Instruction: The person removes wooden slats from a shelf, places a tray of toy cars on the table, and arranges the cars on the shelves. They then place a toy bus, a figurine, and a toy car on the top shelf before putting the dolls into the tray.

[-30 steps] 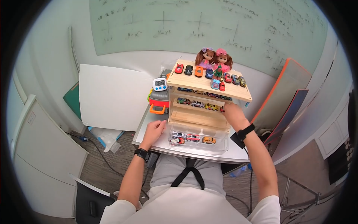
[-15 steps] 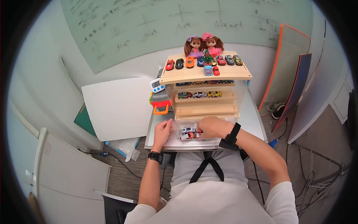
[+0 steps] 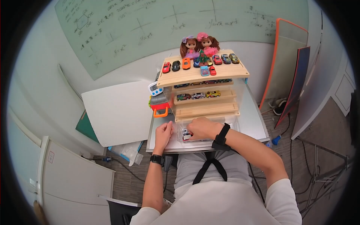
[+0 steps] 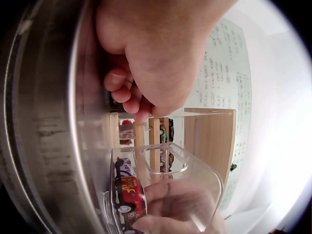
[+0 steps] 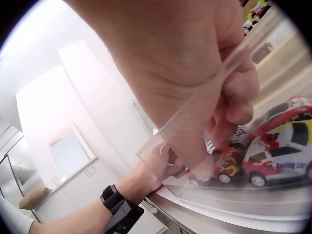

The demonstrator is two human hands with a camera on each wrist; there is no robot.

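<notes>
I have my right hand [image 3: 204, 128] down in the clear bin [image 4: 220, 183] at the front of the table [image 3: 255, 123], its grip narrow, thumb and fingers pinching the red car [image 5: 226, 163] with yellow flame markings, which sits inside the bin. Next to it in there, my right wrist view shows a white car [image 5: 287, 151] with red trim and "Racing car" lettering. My left hand [image 3: 164, 133] is at the table beside the bin, fingers loosely curled, nothing in its grip. Behind the bin I see the wooden rack [image 3: 206, 109]; one of its shelves carries a green car [image 3: 183, 96], a silver car [image 3: 198, 96] and a yellow car [image 3: 213, 94] in a row, with more cars on the shelf above. On its top board [image 3: 225, 72] are a row of toy cars, a green figure [image 3: 203, 59], a light-blue toy [image 3: 204, 71] and a small red car [image 3: 212, 70], with two dolls [image 3: 190, 45] at the back edge. Left of the rack I make out a white timer [image 3: 155, 89] above a red-and-grey case [image 3: 159, 106] with an orange handle.
</notes>
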